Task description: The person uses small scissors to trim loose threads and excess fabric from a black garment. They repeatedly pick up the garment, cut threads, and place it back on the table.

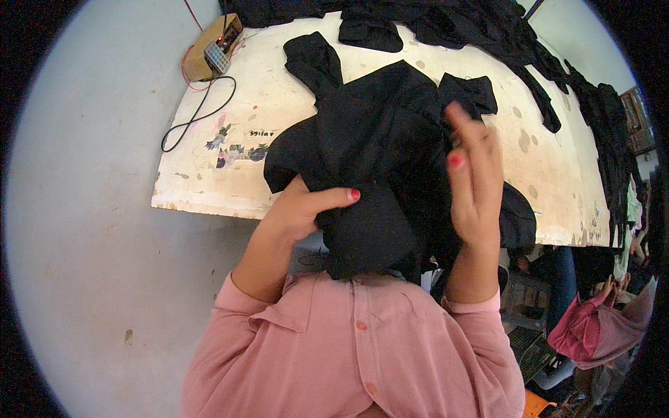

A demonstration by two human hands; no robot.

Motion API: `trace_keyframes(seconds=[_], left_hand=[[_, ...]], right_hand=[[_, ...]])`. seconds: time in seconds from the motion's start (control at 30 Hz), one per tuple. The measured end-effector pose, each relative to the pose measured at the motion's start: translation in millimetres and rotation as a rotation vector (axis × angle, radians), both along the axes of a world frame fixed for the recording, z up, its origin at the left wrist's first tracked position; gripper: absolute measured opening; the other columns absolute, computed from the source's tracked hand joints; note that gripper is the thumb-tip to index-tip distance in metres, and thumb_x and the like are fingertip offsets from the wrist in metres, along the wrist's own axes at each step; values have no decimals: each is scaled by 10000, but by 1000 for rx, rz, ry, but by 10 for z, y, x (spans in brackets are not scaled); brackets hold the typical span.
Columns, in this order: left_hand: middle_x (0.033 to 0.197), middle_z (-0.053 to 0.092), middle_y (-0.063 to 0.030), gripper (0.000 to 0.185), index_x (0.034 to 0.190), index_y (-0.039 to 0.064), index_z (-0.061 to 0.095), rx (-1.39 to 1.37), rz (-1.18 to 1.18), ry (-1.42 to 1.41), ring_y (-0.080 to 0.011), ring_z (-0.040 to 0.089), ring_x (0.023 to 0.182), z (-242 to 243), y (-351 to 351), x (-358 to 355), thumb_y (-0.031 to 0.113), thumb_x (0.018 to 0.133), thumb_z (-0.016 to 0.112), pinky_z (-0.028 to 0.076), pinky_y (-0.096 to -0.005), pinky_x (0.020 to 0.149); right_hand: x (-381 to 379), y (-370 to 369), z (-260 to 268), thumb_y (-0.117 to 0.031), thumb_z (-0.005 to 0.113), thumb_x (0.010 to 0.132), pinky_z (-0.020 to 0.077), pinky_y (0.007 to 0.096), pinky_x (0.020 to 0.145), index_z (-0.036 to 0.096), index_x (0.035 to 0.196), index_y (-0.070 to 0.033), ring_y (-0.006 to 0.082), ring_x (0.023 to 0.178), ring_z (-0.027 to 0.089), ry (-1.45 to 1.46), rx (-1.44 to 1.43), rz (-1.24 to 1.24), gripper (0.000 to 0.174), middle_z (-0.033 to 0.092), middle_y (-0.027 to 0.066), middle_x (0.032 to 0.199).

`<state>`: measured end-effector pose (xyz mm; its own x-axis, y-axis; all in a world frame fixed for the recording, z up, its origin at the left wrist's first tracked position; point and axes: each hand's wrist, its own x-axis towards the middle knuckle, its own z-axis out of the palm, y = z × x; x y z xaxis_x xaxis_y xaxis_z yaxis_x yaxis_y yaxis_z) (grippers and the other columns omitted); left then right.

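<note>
A black cloth garment (376, 125) is spread over the near edge of the table, and its lower part hangs down against my body. My left hand (308, 206) grips the garment at its left side, thumb on top and the other fingers hidden under the cloth. Raised over the right side of the garment, my right hand (475, 172) is blurred, with its fingers extended and apart and nothing visible in it. A black fabric piece (468, 94) lies just beyond its fingertips; whether it joins the garment is unclear.
The worn white table (209, 183) carries more black cloth (460, 21) along its far and right edges. A brown box (209, 47) with a remote control (217, 57) and a looped black cable (196, 117) occupies the back left corner. People (596, 324) sit at the right, near a plastic crate (528, 350).
</note>
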<state>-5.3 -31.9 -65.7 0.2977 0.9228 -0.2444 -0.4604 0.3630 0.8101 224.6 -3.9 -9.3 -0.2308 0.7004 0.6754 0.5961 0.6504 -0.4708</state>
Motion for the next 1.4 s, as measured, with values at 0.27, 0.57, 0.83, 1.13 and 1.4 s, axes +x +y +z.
trace_keyframes(seconds=[0.27, 0.57, 0.83, 1.13, 1.4], left_hand=[[1113, 616, -171, 555, 1193, -70, 517, 42, 70, -24, -265, 626, 980, -3, 41, 26, -52, 659, 668, 512, -393, 872], [1054, 657, -125, 563, 1136, -11, 592, 7, 41, 29, -260, 646, 921, 163, -4, 59, -9, 575, 634, 514, -387, 840], [935, 665, -105, 470, 1076, -28, 612, -18, 59, 36, -214, 640, 827, 165, -4, 73, 14, 608, 629, 513, -339, 781], [850, 663, -91, 400, 1009, -45, 626, -46, 78, 31, -191, 632, 767, 182, -19, 71, 14, 614, 621, 510, -325, 754], [1025, 649, -93, 412, 1089, -24, 608, 40, 52, -34, -185, 610, 946, 39, 35, 93, 54, 691, 677, 477, -316, 868]], right_hand=[[14, -214, -198, -84, 631, 824, 478, 285, 633, 636, 1120, -42, 219, 746, 605, 12, -306, 356, 299, 598, 113, 934], [-72, -193, -106, -93, 689, 742, 486, 319, 567, 679, 1003, -88, 229, 678, 620, -154, -42, 236, 262, 624, 63, 893], [-96, -177, -111, -96, 692, 740, 488, 324, 561, 685, 973, -86, 230, 675, 622, -141, 3, 264, 233, 626, 60, 879], [-42, -168, -151, -96, 678, 764, 490, 307, 618, 675, 1000, -68, 223, 748, 619, -2, -76, 269, 238, 617, 103, 923], [-125, 18, -507, -215, 773, 737, 463, 264, 788, 564, 1156, -12, 143, 875, 590, 310, -539, 38, 510, 621, 101, 978]])
